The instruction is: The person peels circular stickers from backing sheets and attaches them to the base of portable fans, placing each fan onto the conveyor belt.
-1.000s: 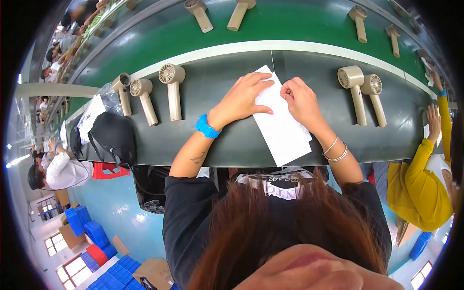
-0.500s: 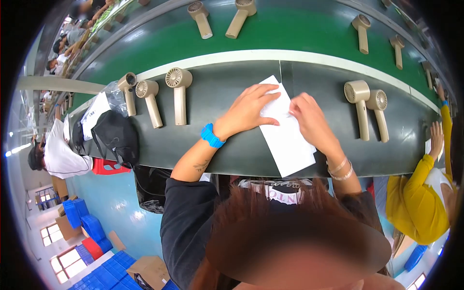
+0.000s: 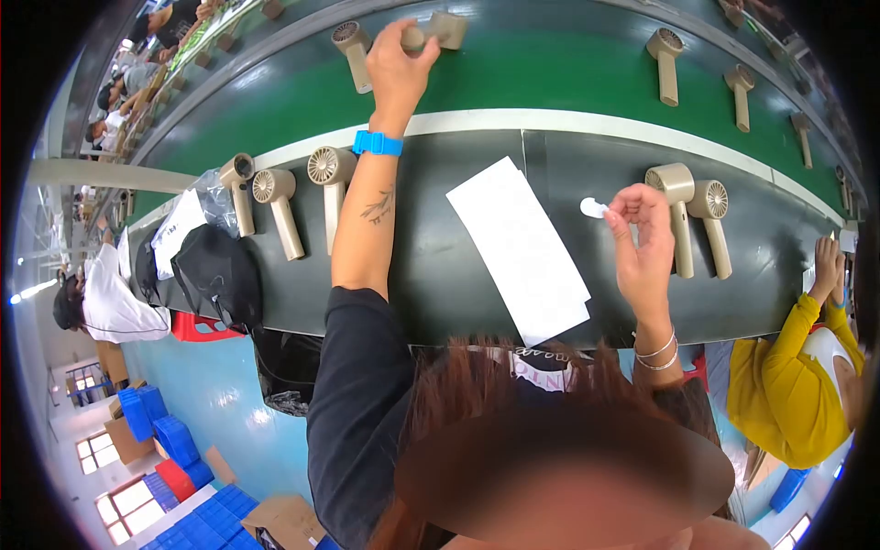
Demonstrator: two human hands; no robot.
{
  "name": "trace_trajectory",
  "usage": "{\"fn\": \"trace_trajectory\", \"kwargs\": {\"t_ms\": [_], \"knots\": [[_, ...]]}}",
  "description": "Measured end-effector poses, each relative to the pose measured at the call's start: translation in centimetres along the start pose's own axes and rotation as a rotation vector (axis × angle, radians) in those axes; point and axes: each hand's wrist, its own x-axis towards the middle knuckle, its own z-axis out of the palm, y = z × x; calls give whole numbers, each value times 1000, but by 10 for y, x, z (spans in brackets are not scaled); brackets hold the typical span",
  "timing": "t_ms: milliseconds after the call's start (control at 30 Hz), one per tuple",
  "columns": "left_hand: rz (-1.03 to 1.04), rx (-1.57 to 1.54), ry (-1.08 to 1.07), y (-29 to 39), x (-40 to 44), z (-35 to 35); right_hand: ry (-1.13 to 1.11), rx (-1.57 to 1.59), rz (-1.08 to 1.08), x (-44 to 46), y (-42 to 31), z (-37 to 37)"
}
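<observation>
A tan fan (image 3: 446, 31) is near the top, left of the middle. It is blurry and tipped over, with its handle end in the left fingers (image 3: 398, 31). A little white sticker (image 3: 593, 208), round with a bumpy edge, sticks out from the right fingers (image 3: 616, 218). White papers (image 3: 521, 252) lie flat and slanted, overlapping, in the middle.

Bag (image 3: 218, 270): black, by the stool
Stool (image 3: 200, 328): red
Floor (image 3: 225, 390): blue and shiny
Bins (image 3: 209, 522): blue, in piles
Box (image 3: 286, 521): brown, next to the bins
White shirt (image 3: 124, 293): on a person
Yellow top (image 3: 802, 394): on another person
</observation>
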Motion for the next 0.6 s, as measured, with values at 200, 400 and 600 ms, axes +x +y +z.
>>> {"fn": "trace_trajectory", "kwargs": {"t_ms": [200,400,600], "knots": [[77,-163,2,104,-41,-63,-28,63,-106,-7,-20,-2],[2,-307,-161,168,-119,-101,-123,311,-85,-26,-46,16],[-383,-751,-321,191,-160,-115,-220,419,-4,-35,-54,22]]}}
